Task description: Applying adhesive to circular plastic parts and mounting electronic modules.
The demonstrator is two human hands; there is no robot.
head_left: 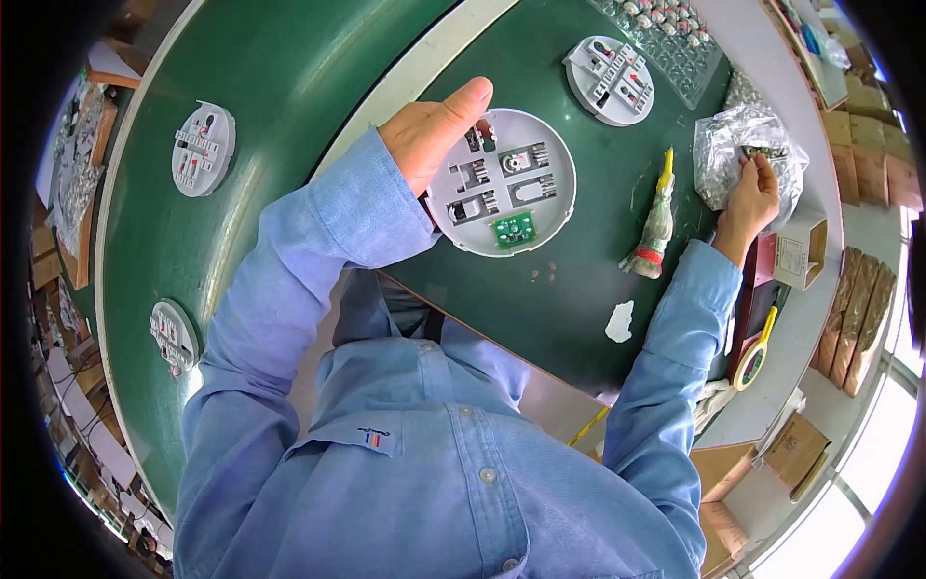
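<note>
My left hand [424, 145] grips a round white plastic housing [552, 207] by its left edge, thumb raised above the rim. Metal contacts sit in the housing's slots, and a small green circuit board [514, 230] lies in its lower part. On the right, my right hand [748, 209] reaches to the mouth of a clear plastic bag [712, 145] of small metal parts. Its fingertips are pinched together; what they hold is too small to tell. Between the hands lies a brush-like tool [656, 227] with a yellow tip, wrapped body and red band.
Another white housing [610, 87] lies at the back, near a clear tray [690, 72] of small parts. Two more housings, one farther [204, 150] and one nearer [175, 336], rest on the green belt [260, 58]. A small carton [801, 251] and a yellow-rimmed tool [755, 361] are at right.
</note>
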